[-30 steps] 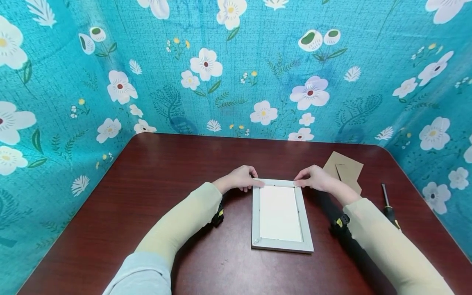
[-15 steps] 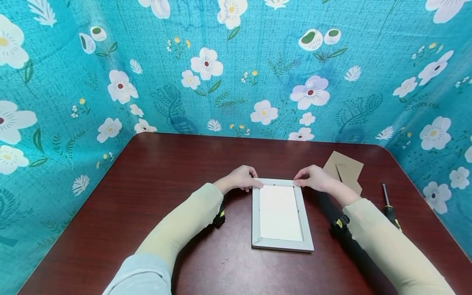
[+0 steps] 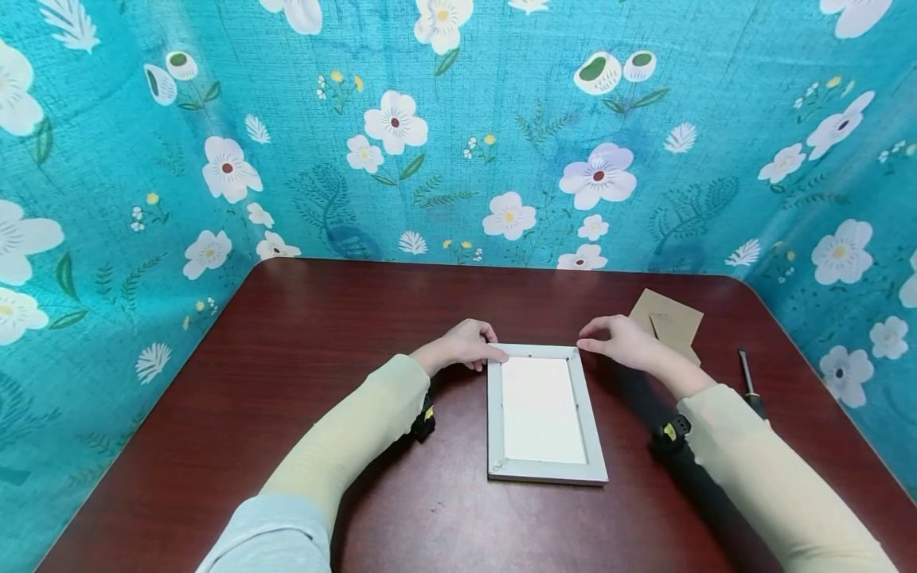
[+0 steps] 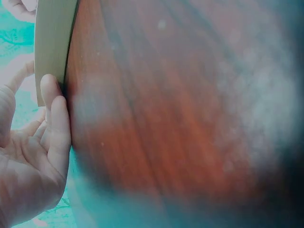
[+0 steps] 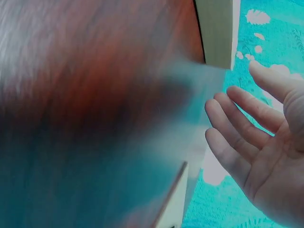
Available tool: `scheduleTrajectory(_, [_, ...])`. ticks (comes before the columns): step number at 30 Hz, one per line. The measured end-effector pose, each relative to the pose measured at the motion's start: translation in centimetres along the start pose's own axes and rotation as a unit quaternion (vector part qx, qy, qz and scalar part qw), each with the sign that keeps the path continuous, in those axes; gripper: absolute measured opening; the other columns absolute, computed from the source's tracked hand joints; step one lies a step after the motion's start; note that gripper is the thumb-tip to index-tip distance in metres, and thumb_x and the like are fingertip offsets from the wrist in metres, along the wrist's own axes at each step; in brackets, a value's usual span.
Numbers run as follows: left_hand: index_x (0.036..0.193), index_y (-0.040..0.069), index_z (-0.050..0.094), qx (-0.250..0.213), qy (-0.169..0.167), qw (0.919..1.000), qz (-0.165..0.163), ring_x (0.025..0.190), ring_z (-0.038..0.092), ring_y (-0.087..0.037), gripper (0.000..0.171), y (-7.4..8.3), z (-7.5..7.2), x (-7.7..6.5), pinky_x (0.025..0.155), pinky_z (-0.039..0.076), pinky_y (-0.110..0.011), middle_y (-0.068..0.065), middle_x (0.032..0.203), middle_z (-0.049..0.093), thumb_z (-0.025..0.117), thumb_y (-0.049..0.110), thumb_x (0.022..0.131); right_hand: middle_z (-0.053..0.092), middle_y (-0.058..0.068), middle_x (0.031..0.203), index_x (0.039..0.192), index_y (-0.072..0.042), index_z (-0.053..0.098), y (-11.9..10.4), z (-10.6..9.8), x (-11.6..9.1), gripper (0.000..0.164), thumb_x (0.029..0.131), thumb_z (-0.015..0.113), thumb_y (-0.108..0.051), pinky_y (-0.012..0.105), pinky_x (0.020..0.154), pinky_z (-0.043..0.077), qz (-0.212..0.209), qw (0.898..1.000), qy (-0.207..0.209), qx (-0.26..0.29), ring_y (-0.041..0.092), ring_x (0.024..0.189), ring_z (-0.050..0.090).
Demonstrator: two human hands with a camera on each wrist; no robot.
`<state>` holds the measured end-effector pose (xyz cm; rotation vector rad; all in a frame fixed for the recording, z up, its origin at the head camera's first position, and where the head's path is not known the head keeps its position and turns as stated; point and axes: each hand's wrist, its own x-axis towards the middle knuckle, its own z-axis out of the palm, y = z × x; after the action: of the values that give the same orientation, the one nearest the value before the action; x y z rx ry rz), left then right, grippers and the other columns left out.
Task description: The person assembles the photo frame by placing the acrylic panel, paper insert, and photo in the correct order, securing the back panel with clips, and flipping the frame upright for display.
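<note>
A pale grey picture frame (image 3: 496, 422) lies back side up on the table, a white sheet (image 3: 542, 410) filling its opening. At its far left corner my left hand (image 3: 466, 346) holds on, thumb over the top face and fingers along the outer side. In the left wrist view, two fingertips (image 4: 58, 111) press against the frame's edge (image 4: 52, 42). Off the far right corner is my right hand (image 3: 622, 344), with nothing in it. The right wrist view shows its fingers (image 5: 230, 152) loosely spread, apart from the frame's corner (image 5: 216, 33).
Behind my right hand lies a brown cardboard backing board (image 3: 673, 318) with a stand flap. A screwdriver (image 3: 747, 374) rests farther right, partly hidden by my right sleeve. The dark red table (image 3: 344, 318) ends at a blue floral curtain (image 3: 458, 159).
My right hand has let go of the frame's far right corner and shifted slightly right and away, its fingers opening. My left hand keeps its hold, and the frame stays put.
</note>
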<state>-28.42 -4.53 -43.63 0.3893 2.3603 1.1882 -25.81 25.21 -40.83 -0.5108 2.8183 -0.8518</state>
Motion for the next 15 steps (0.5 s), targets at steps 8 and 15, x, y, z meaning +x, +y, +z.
scheduleTrajectory(8, [0.092,0.006,0.06,-0.016,0.002,0.9998,-0.008,0.048,0.057,-0.013,0.027,0.0,0.0,0.0,0.048,0.051,-0.025,-0.006,0.06,0.059,0.079,0.022,0.082,0.057,0.027,0.118,0.128,0.008,0.053,0.4,-2.7,-0.6,0.049,0.095,0.065,-0.027,0.053,0.085,0.048,0.042,0.998,0.03,-0.027,0.039,0.103,0.057])
scheduleTrajectory(15, [0.09,0.006,0.06,-0.015,0.003,0.9998,-0.013,0.048,0.057,-0.013,0.027,0.1,0.1,0.0,0.048,0.051,-0.025,-0.007,0.061,0.058,0.08,0.022,0.081,0.038,0.034,0.13,0.138,0.01,0.04,2.4,-5.2,-0.9,0.063,0.097,0.06,-0.033,0.06,0.088,0.043,0.095,0.993,0.024,-0.065,0.047,0.114,0.046])
